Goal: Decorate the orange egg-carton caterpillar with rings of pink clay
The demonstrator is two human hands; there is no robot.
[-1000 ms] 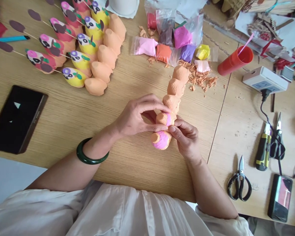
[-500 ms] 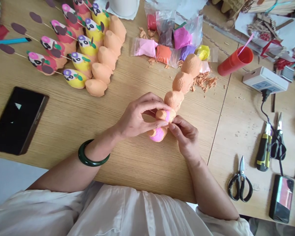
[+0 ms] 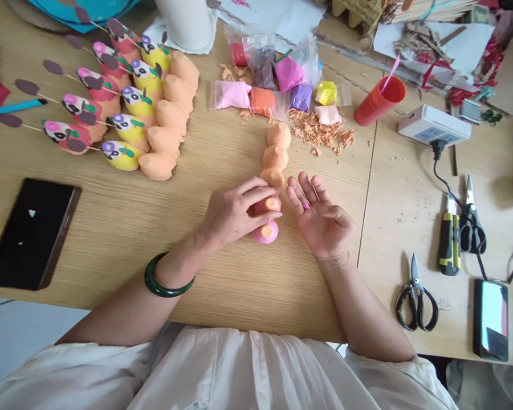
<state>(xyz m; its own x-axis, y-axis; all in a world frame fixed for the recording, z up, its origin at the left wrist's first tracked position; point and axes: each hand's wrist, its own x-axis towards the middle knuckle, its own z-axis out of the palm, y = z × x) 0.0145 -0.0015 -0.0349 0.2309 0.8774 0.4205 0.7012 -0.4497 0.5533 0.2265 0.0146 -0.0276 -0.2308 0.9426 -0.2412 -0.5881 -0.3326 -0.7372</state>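
Note:
My left hand (image 3: 235,210) grips the near part of a peach-coloured lumpy strip (image 3: 279,136), thumb and fingers on either side of a bump. The two nearest bumps are coated in pink clay (image 3: 260,236) around peach tips; the farther ones are bare. Just right of the strip, my right hand (image 3: 322,225) is palm up with its fingers spread. A tiny bright pink bit (image 3: 306,206) sticks to one of its fingers.
Painted bird-like figures (image 3: 128,128) stand at the back left, above a dark phone (image 3: 33,233). Bagged coloured clay (image 3: 263,101), orange shavings (image 3: 320,134) and a red cup (image 3: 379,99) lie behind the strip. Scissors (image 3: 416,302), a cutter (image 3: 450,242) and a power strip (image 3: 434,125) are on the right.
The strip has turned and now stands more upright in view, with its pink bumps' tips facing up. My right hand has let go of it and opened, palm up.

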